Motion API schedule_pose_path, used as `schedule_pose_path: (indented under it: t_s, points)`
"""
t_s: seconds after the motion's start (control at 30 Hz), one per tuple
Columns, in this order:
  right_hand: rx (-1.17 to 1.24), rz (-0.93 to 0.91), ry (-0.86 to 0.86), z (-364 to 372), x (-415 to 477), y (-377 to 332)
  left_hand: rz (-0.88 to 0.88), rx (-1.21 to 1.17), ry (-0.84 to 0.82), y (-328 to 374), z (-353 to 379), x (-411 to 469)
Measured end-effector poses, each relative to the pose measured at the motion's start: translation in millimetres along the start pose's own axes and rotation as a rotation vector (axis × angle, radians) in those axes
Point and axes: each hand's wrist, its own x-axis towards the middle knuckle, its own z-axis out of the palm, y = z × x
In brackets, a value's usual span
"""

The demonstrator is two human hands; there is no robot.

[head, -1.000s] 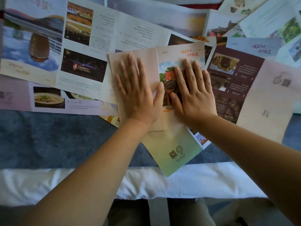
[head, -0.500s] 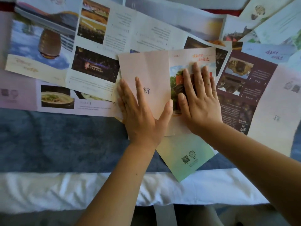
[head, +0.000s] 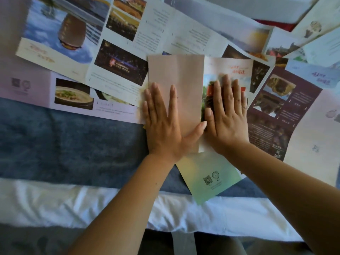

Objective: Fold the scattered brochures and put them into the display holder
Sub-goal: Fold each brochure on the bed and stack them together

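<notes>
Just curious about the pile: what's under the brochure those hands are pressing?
A green leaflet pokes out from under the brochure. The rest beneath is covered.

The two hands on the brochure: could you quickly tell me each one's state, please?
Left hand: open, flat, pressing the pink brochure panel.
Right hand: open, flat, pressing the photo cover panel.
</notes>
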Motion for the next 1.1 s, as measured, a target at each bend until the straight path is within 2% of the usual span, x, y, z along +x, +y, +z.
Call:
schedule_pose_path:
  t_s: [0.17, 0.3, 0.43, 0.6, 0.67, 0.8, 0.9, 1.1]
  points:
    - [0.143, -0.188, 0.024, 8, 12, -28, 0.006, -0.257, -0.010, -3, -9, -4]
    - [0.316, -0.181, 0.007, 3, 16, -51, -0.020, -0.520, -0.089, -7, -25, -5]
    - [0.315, -0.181, -0.004, -5, 13, -66, 0.050, -0.834, -0.144, -12, -51, -4]
    - [0.301, -0.213, -0.020, -9, 11, -86, -0.042, -0.882, -0.104, -29, -84, -2]
    - [0.277, -0.261, -0.025, -11, 11, -94, -0.080, -0.850, -0.044, -41, -97, -1]
    - [0.196, -0.341, -0.080, -5, 13, -116, -0.152, -0.546, 0.078, -71, -120, -3]
    - [0.078, -0.393, -0.111, 11, 12, -133, -0.191, -0.340, 0.060, -98, -127, -6]
    - [-0.083, -0.412, -0.110, 34, 11, -164, -0.167, -0.095, 0.031, -130, -112, -18]
